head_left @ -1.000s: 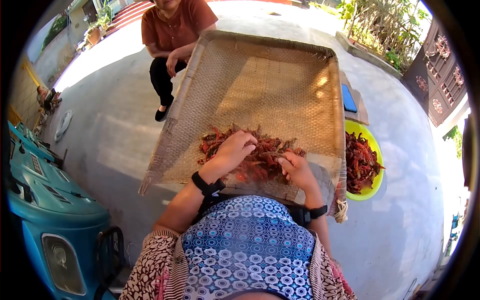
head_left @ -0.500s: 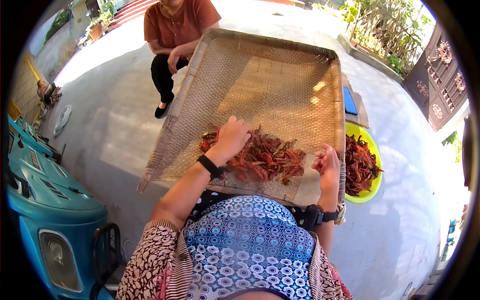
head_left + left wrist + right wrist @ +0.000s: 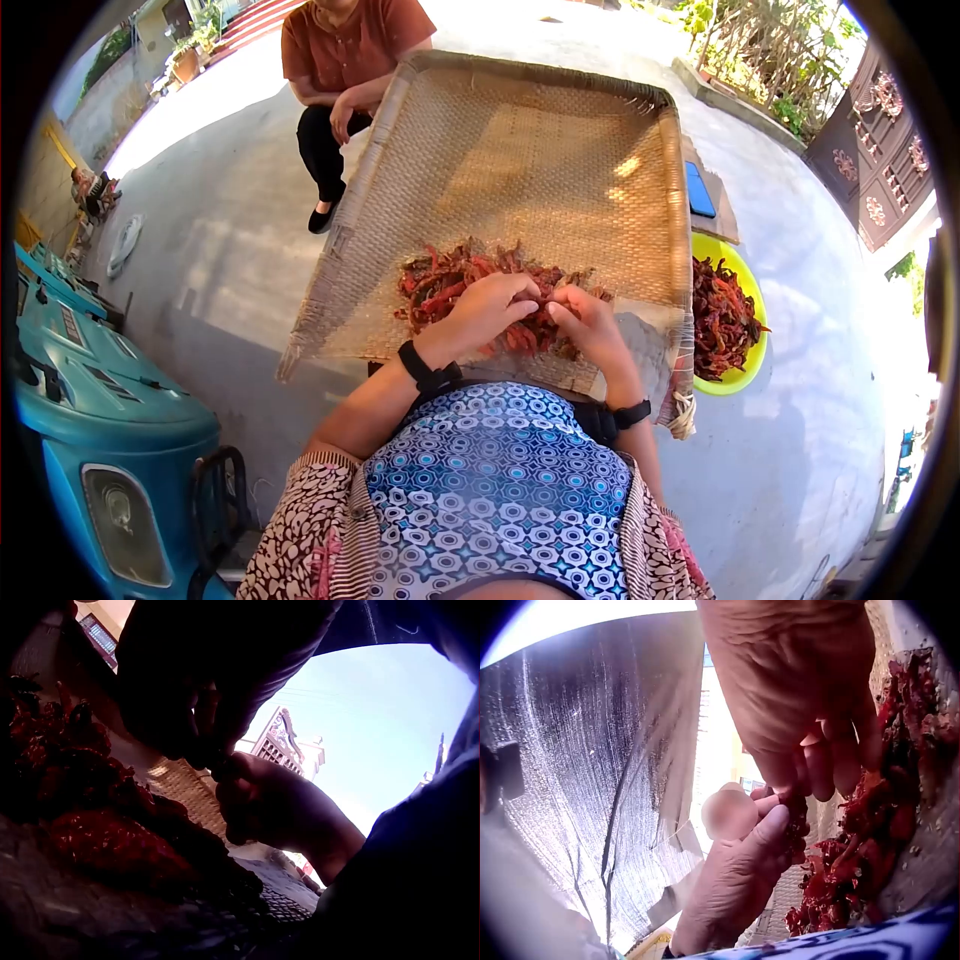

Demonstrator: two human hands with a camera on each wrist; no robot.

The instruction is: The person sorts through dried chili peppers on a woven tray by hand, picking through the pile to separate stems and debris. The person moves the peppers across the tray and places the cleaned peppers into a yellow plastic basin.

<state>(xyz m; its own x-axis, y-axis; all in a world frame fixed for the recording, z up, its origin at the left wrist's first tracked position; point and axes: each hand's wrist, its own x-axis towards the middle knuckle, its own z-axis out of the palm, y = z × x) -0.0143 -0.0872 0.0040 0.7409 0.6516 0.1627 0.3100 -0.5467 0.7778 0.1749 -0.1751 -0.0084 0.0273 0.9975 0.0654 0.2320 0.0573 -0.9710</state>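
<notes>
Most of woven tray (image 3: pixel 540 150) shows bare weave, from far edge down to pile of dried red chillies (image 3: pixel 450 280) at middle of near edge. Left hand (image 3: pixel 488 310) and right hand (image 3: pixel 592 328) meet over pile, wrists bent inward, fingertips together, both pinching one chilli (image 3: pixel 796 814) between them. Yellow bowl (image 3: pixel 718 252) with more chillies just beside tray's right edge; squatting person (image 3: pixel 345 60) at far left corner; teal vehicle (image 3: pixel 100 400) well off left edge.

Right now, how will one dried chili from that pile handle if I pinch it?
Probably light and brittle: the dried chilies look shrivelled. Likely to snag neighbours, lying tangled on the woven tray. Hardly slippery: left hand and right hand pinch one.
</notes>
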